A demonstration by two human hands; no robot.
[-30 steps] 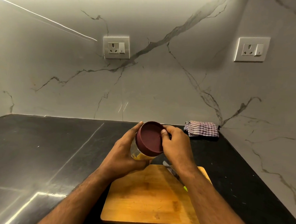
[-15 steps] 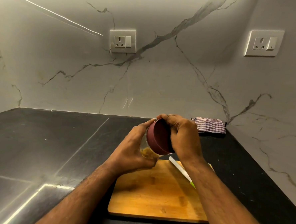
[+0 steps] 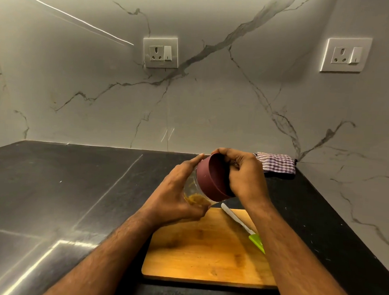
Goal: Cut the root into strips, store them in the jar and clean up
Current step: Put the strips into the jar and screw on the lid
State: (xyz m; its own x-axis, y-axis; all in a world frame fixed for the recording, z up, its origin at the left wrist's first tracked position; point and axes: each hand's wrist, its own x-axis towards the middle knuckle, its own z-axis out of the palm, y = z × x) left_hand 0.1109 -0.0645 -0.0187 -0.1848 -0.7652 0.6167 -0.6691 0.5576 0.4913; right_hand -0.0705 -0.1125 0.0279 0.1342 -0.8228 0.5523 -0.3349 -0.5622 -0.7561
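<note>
A clear glass jar with yellow-brown strips inside is held tilted on its side above the far edge of the wooden cutting board. My left hand grips the jar's body from the left. My right hand grips the dark red lid, which sits on the jar's mouth and faces right. A knife with a white blade and green handle lies on the board's right side, partly hidden by my right forearm.
A checked cloth lies folded in the back right corner of the black counter. Marble walls close the back and right sides, with a socket on the back wall and another socket on the right wall.
The jar has tipped further onto its side, its lid now turned to the right. My right hand has shifted round the lid. The view has shifted slightly.
</note>
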